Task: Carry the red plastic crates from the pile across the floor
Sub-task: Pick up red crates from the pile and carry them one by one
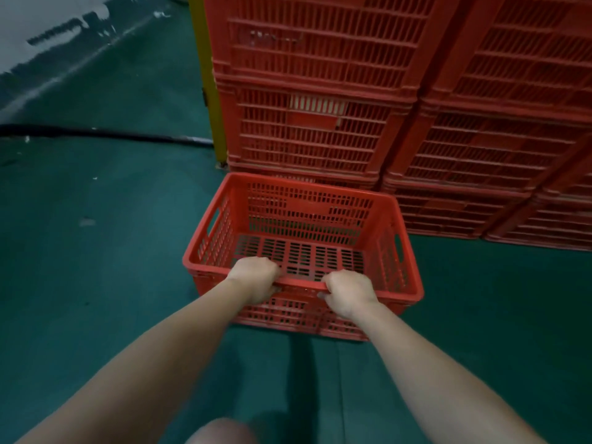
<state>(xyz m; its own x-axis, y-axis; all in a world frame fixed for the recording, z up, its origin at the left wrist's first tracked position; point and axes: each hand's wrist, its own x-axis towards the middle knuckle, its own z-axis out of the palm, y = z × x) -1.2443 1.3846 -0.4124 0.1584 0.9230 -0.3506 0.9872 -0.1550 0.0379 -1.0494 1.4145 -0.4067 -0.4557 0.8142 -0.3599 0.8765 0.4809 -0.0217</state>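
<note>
An empty red slotted plastic crate (pixel 378 219) sits upright in front of me, just before the pile. My left hand (pixel 253 277) and my right hand (pixel 347 294) both grip its near rim, fingers curled over the edge, a short gap between them. Behind it rises the pile of red crates (pixel 320 75), stacked several high in side-by-side columns. Whether the gripped crate rests on the floor or is lifted slightly, I cannot tell.
The green floor (pixel 96 251) stretches to the left and toward me. A yellow post (pixel 208 75) stands at the pile's left edge. A black hose or cable (pixel 105 133) runs across the floor at left, with a grey wall (pixel 38 24) beyond. My knee (pixel 221 432) shows at the bottom.
</note>
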